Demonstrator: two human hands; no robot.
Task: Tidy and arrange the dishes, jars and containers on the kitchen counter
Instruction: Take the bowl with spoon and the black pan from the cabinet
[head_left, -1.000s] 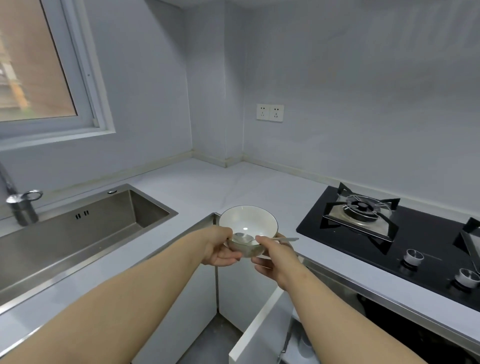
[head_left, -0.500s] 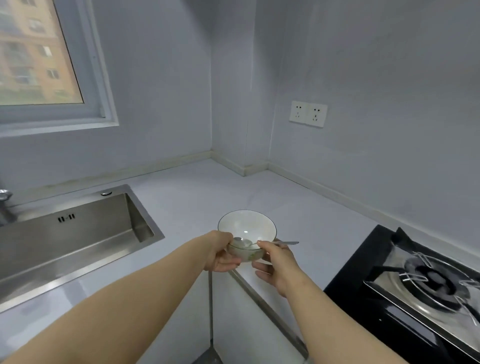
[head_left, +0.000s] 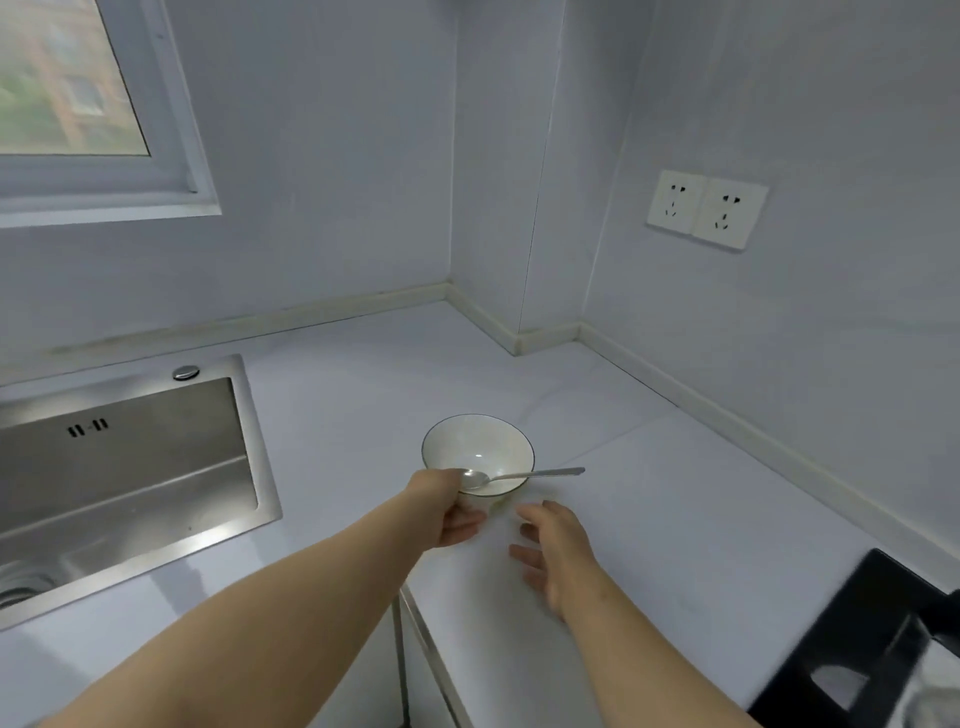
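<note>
A white bowl (head_left: 480, 447) with a dark rim stands on the white counter (head_left: 649, 509) near the inner corner. A metal spoon (head_left: 519, 475) lies in it, its handle sticking out over the rim to the right. My left hand (head_left: 451, 512) grips the bowl's near left rim, thumb at the edge and fingers curled under its side. My right hand (head_left: 553, 551) hovers just in front of the bowl, fingers spread and relaxed, holding nothing and apart from the bowl.
A steel sink (head_left: 119, 483) is set into the counter at the left. A black gas hob (head_left: 878, 639) shows at the lower right. Wall sockets (head_left: 706, 208) sit on the right wall, a window (head_left: 67, 83) at the upper left.
The bowl with the spoon has come down from mid-air onto the counter. My right hand has let go of it and drawn back; my left hand still holds the rim.
</note>
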